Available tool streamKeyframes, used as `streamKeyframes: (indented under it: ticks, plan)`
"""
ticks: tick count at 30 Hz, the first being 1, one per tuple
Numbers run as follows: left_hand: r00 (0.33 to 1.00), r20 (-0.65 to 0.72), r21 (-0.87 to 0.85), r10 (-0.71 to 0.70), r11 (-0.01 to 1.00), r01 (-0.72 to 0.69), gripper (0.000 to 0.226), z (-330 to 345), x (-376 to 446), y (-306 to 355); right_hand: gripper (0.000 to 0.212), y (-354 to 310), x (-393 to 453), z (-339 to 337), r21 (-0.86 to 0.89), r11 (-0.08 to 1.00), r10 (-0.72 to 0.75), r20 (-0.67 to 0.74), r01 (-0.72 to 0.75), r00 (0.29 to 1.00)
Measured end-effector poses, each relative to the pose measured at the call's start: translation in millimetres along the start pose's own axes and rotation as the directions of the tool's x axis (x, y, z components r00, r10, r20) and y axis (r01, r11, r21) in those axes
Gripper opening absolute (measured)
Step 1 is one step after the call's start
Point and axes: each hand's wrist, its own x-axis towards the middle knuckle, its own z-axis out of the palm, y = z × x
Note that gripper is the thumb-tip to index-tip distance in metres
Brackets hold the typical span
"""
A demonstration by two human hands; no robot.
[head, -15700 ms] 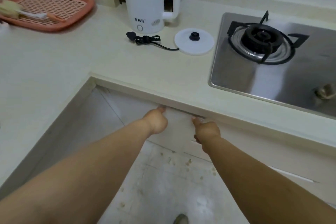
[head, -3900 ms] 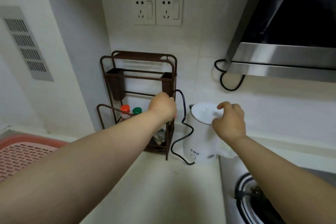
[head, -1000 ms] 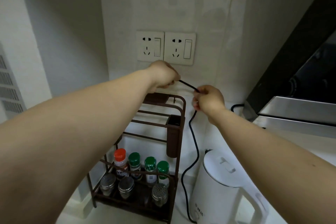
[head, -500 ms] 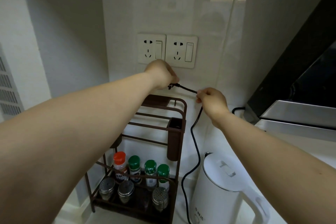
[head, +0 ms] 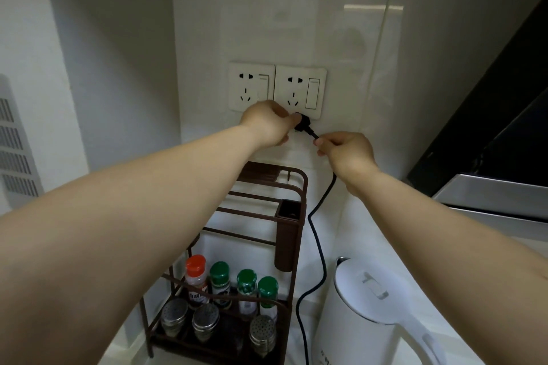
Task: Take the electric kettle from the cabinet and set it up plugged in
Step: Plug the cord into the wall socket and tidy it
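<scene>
Gripping plug [head: 302, 124] w/ left hand [head: 267, 123] below socket [head: 299, 91]; right hand [head: 345, 151] pinching cord [head: 314, 234].

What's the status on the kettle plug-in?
Left hand grips plug just below right socket, not inserted. Right hand pinches cord. Kettle on counter, lid shut. Nothing blocking socket.

Two bare forearms in view, no sleeves. Left hand [head: 267, 123] and right hand [head: 347, 152] bare: no gloves, rings, watch or bands back from the fingers [head: 321, 142]. Nails short, unpainted where visible.
</scene>
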Motion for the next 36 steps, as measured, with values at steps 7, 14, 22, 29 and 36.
streamKeyframes:
  ticks: [7, 14, 22, 29, 36]
  plan:
    - [0.996, -0.09, -0.227, -0.002, 0.974, -0.018, 0.021, 0.9, -4.7, 0.3, 0.015, -10.4, -1.3, 6.0, 0.01, 0.995, -0.096, 0.052, 0.095, 0.994]
    - [0.99, -0.103, -0.166, 0.096, 0.98, -0.112, 0.033, -3.7, -4.0, 5.4, 0.027, -21.8, 4.1, 13.5, -0.118, 0.982, -0.146, 0.015, 0.147, 0.989]
    - [0.961, -0.206, 0.06, 0.187, 0.982, -0.178, 0.033, -2.1, 1.2, 7.6, 0.007, -28.6, 6.8, 32.7, -0.147, 0.984, -0.091, 0.061, 0.099, 0.994]
    - [0.908, -0.269, 0.248, 0.323, 0.934, -0.258, 0.034, 2.1, 0.5, 10.4, 0.025, -30.4, 9.1, 36.5, -0.114, 0.986, -0.119, 0.059, 0.125, 0.991]
    - [0.919, -0.202, 0.441, 0.338, 0.869, -0.223, 0.024, 0.4, 3.0, 17.1, 0.016, -29.5, 12.5, 37.3, -0.034, 0.997, -0.068, 0.108, 0.072, 0.992]
